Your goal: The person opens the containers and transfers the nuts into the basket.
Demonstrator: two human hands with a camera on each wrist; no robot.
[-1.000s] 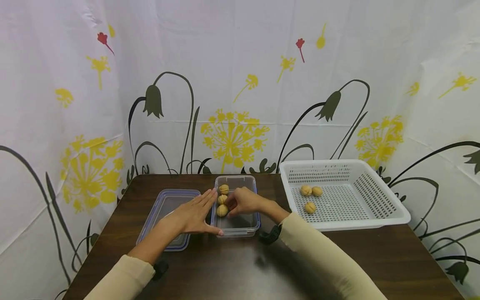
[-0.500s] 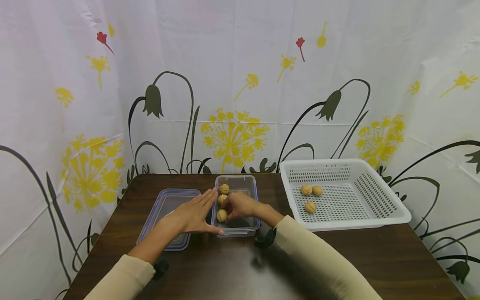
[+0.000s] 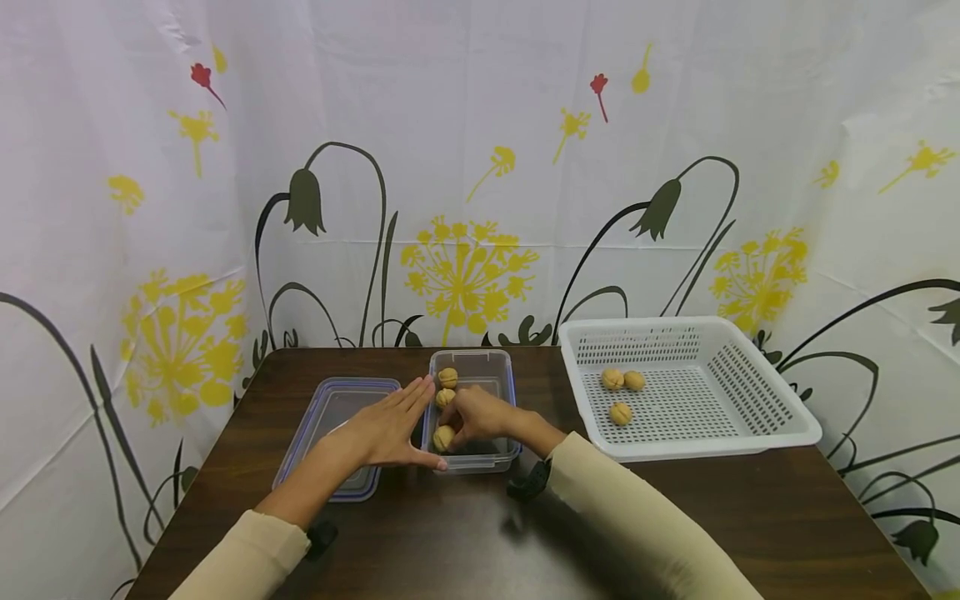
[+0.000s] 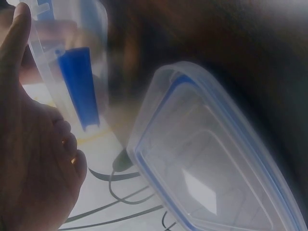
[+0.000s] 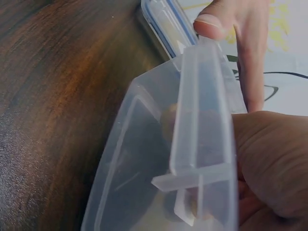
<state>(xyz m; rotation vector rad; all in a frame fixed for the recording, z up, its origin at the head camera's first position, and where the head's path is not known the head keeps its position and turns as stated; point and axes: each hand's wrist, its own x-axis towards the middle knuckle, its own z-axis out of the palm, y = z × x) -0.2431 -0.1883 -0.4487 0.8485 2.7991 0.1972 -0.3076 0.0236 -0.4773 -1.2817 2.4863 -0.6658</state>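
Tan walnut [image 3: 441, 440], near-left corner of clear box [image 3: 483, 463]

My right hand [image 3: 486, 412] is nearer: inside, curled fingers pinching the walnut from its right. Two more walnuts [image 3: 447, 377] line up beyond it, along the box's left side, parallel to its long axis. My left hand [image 3: 386, 429], straight-fingered and gripping nothing, sits at that side.

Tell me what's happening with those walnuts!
A person's right hand is in a clear container, fingers at the nearest of three walnuts showing there; whether they grip it is unclear. The left hand rests against the container's left edge. A blue-edged lid lies to its left, and three more walnuts sit in the white basket on the right.
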